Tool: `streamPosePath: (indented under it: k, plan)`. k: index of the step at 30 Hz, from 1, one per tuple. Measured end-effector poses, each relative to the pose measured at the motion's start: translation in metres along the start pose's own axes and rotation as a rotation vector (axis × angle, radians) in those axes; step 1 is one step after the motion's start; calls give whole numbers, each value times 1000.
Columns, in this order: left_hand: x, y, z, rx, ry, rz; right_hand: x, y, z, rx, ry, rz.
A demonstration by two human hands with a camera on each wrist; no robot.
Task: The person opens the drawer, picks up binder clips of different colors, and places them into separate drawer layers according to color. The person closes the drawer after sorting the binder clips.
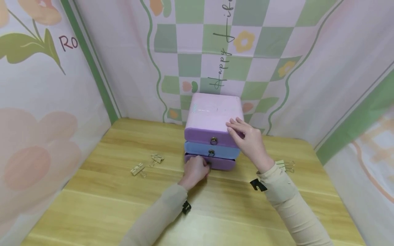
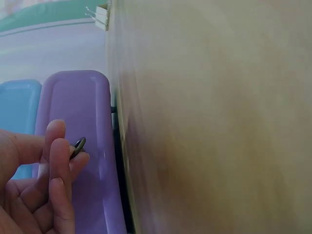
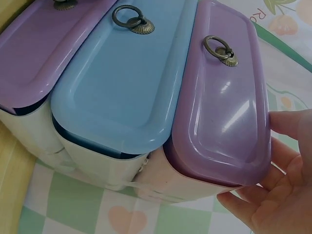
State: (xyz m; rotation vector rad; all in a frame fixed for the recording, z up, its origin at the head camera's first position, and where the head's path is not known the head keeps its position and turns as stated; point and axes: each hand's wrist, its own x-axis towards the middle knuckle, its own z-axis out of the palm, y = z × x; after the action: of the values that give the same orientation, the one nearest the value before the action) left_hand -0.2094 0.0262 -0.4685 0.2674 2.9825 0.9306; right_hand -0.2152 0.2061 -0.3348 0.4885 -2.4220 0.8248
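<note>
A small three-drawer box [image 1: 215,111] with a pink top stands at the back of the table. Its fronts are a purple top drawer [image 3: 229,107], a blue middle drawer [image 3: 122,78] and a purple bottom drawer [image 1: 224,164]. Low at the front, my left hand [image 1: 195,169] pinches the bottom drawer's metal ring pull [image 2: 78,147] between its fingers. My right hand [image 1: 250,141] rests at the upper right edge of the box, its fingers spread and lightly bent against the top and side. The other two ring pulls hang free in the right wrist view.
Two binder clips [image 1: 137,168] lie on the wooden table [image 1: 101,191] left of the box. More clips [image 1: 280,164] lie on the right, partly behind the right sleeve. A printed cloth [image 1: 132,68] hangs close behind the box and along both sides.
</note>
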Motion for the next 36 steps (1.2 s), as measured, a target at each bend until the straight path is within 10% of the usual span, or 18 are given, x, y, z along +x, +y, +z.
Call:
streamPosePath:
  k: [36]
  plan:
    - [-22,-1,-4,49,-8,105,0,-2,2,-4,12,6]
